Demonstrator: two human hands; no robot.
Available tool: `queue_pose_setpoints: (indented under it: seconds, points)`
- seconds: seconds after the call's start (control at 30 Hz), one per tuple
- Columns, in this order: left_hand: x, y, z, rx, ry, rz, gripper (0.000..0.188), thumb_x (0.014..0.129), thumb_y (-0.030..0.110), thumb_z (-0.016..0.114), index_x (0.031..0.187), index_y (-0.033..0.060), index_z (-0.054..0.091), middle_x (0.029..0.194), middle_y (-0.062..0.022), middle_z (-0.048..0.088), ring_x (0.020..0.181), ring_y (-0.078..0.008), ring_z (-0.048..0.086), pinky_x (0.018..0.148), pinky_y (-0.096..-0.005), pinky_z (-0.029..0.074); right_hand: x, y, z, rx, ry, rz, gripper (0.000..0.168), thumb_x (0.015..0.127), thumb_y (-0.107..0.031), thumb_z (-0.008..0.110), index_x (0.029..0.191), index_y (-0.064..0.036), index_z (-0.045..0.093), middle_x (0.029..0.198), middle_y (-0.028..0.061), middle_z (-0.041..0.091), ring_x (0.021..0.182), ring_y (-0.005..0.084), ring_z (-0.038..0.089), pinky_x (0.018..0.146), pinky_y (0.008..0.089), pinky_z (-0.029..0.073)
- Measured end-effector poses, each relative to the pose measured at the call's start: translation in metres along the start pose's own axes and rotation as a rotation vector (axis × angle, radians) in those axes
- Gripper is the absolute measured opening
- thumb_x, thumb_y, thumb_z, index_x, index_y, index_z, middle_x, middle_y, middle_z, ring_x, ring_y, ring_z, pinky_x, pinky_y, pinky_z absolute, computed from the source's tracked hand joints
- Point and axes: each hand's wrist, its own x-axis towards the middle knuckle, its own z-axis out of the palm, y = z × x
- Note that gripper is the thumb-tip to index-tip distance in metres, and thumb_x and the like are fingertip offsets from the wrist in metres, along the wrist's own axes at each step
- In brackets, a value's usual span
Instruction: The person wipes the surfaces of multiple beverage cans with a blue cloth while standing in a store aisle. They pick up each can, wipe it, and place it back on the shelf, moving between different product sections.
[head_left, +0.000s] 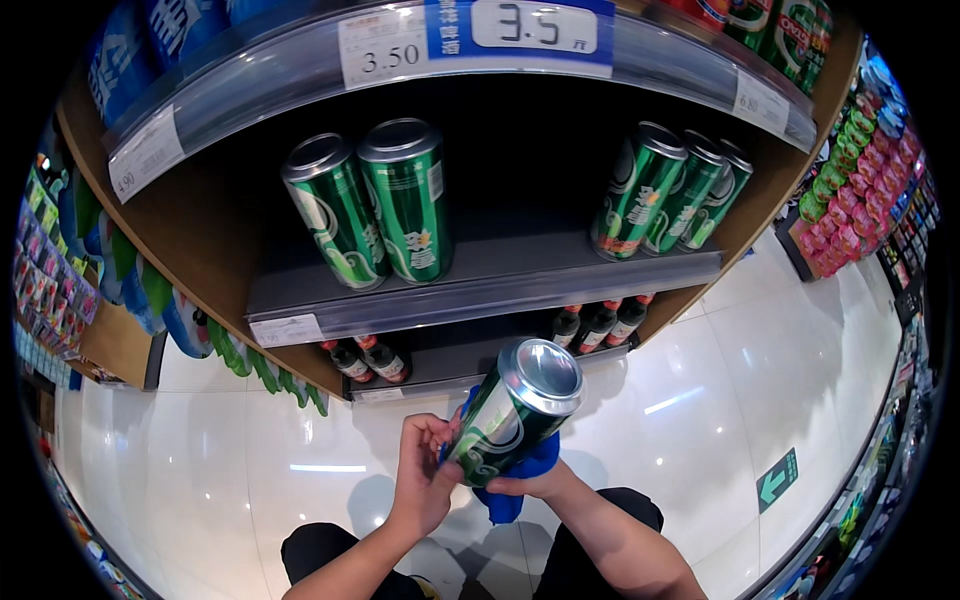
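A tall green and white drink can (491, 424) with a silver top is held in front of me, tilted to the right. My left hand (429, 465) grips its lower left side, thumb near the bottom end. From the right, my right hand (525, 484) holds the can with a blue cloth (501, 507) bunched between palm and can. Parts of both hands' fingers are hidden behind the can and cloth. Beyond them, on the dark shelf (517, 251), two similar green cans (409, 202) stand at the left and several green cans (641, 195) at the right.
A price-tag rail (660, 67) crosses above, with blue packs (180, 30) and other cans (799, 37) over it. Dark bottles (598, 327) stand on the lower shelf. Hanging packets (847, 217) are at the right. A green arrow sign (776, 480) marks the tiled floor.
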Motion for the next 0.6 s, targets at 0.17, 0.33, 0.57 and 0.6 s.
queue_pose_setpoints:
  seconds: [0.17,0.33,0.57,0.6]
  points:
    - [0.005,-0.009,-0.001,0.103,-0.093,-0.078,0.036,0.104,0.027,0.052,0.131,0.008,0.037,0.11,-0.0059,0.049,0.102,-0.0158,0.048,0.095,-0.0281,0.039,0.001,-0.008,0.009,-0.092,0.146,-0.063,0.092,0.063,-0.013,0.095,0.14,-0.004,0.044,0.127,0.0087,0.06,0.117,0.0189,0.059,0.101,0.037,0.05]
    - [0.005,-0.005,0.005,-0.198,-0.164,-0.52,0.076,0.099,0.071,0.028,0.144,0.0096,0.031,0.123,-0.0123,0.056,0.096,-0.0215,0.062,0.072,-0.0369,0.054,0.001,-0.007,0.003,-0.017,0.155,-0.082,0.095,0.063,-0.012,0.094,0.141,-0.003,0.04,0.13,0.0103,0.058,0.121,0.0211,0.057,0.102,0.0376,0.049]
    - [0.01,-0.024,-0.015,-0.569,-0.17,-0.846,0.074,0.101,0.068,0.032,0.145,0.0094,0.038,0.131,-0.012,0.058,0.105,-0.0243,0.063,0.08,-0.0402,0.056,0.003,-0.03,0.007,-0.44,0.129,-0.297,0.11,0.058,-0.024,0.096,0.147,-0.004,0.034,0.142,0.0121,0.043,0.131,0.0264,0.048,0.11,0.0397,0.039]
    - [0.011,-0.021,-0.009,-0.519,-0.15,-0.837,0.073,0.101,0.067,0.033,0.146,0.0093,0.038,0.132,-0.0114,0.058,0.109,-0.0247,0.062,0.082,-0.041,0.056,0.003,-0.031,0.003,-0.445,0.112,-0.325,0.109,0.059,-0.024,0.095,0.147,-0.004,0.034,0.141,0.0124,0.044,0.131,0.0266,0.048,0.11,0.04,0.039]
